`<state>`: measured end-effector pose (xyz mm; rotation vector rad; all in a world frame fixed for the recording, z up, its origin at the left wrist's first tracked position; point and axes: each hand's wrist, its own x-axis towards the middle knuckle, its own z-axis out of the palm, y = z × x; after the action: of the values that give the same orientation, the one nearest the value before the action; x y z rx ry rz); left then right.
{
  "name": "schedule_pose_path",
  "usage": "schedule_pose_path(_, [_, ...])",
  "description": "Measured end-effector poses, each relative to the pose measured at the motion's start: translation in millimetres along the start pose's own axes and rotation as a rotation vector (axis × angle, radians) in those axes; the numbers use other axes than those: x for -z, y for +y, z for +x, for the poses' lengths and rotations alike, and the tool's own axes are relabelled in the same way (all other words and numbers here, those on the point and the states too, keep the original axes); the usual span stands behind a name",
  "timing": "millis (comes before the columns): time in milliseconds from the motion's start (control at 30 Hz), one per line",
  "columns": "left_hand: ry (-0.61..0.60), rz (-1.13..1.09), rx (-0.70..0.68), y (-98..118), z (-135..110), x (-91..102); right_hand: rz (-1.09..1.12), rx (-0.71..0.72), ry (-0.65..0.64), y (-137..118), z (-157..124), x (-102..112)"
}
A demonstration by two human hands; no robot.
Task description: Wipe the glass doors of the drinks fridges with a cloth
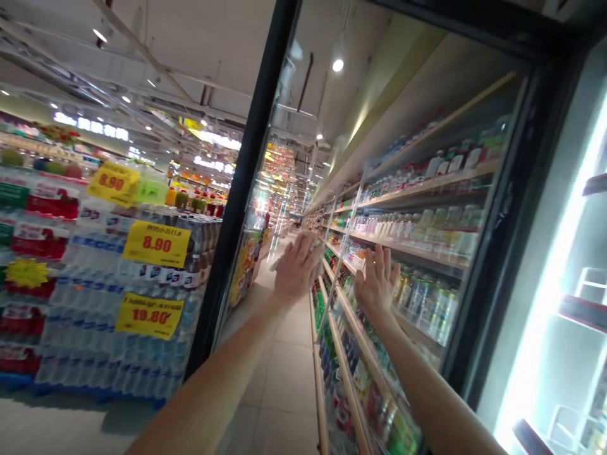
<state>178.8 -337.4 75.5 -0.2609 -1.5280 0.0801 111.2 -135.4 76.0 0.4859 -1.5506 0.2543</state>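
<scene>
A glass cooler door with a black frame stands in front of me, tilted in the view. My left hand is raised against or just before the glass, fingers stretched out and slightly blurred. A pale shape beside its fingers could be a reflection; I cannot make it out. To its right, my right hand is also raised to the glass, palm forward and fingers spread. Whether the palms press on the pane is hard to tell. No object shows clearly in either hand.
Shelves of bottled drinks appear in the glass, along a tiled aisle. Left of the door stand stacked packs of bottled water with yellow price signs. At far right is a brightly lit cooler interior with dark-edged shelves.
</scene>
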Motion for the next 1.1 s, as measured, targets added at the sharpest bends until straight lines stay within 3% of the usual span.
schedule_pose_path(100, [0.133, 0.039, 0.175, -33.3, 0.9, 13.8, 0.001, 0.003, 0.005, -0.9, 0.6, 1.2])
schedule_pose_path(167, [0.165, 0.047, 0.221, -33.9, 2.5, 14.9, 0.002, 0.006, 0.012, -1.9, -0.1, 1.3])
schedule_pose_path(233, [0.112, 0.03, 0.153, -12.7, 2.3, 7.0, -0.002, 0.006, 0.021, -2.3, -0.6, 0.8])
schedule_pose_path(367, [-0.017, -0.024, -0.071, 49.3, -0.7, -20.3, -0.007, 0.007, 0.03, -0.5, -0.4, -1.6])
schedule_pose_path(433, [-0.04, -0.032, -0.11, 58.4, -1.2, -25.3, 0.0, 0.006, 0.024, 0.5, -0.3, -2.4])
schedule_pose_path(533, [-0.036, -0.005, -0.052, 29.3, -0.8, -13.0, 0.005, 0.001, 0.011, 0.5, -0.5, -2.5])
schedule_pose_path(667, [0.073, 0.054, 0.223, -28.4, -0.9, 11.2, -0.004, 0.002, 0.014, -1.5, -0.5, -2.2])
schedule_pose_path(733, [0.103, 0.046, 0.242, -33.1, -2.3, 12.6, -0.023, 0.016, 0.035, -2.3, -0.3, -2.3])
schedule_pose_path(800, [0.09, 0.019, 0.179, -16.8, -4.1, 5.1, -0.041, 0.032, 0.062, -2.4, -0.2, -2.8])
schedule_pose_path(967, [-0.01, -0.018, -0.062, 48.7, -4.7, -22.4, -0.043, 0.041, 0.088, -0.3, 0.0, -5.2])
schedule_pose_path(1033, [-0.039, -0.017, -0.108, 54.4, -4.7, -23.2, -0.03, 0.04, 0.079, 0.6, -0.2, -6.0])
schedule_pose_path(1100, [-0.045, -0.003, -0.106, 40.8, -4.5, -16.7, -0.024, 0.041, 0.068, 1.1, -0.7, -6.5])
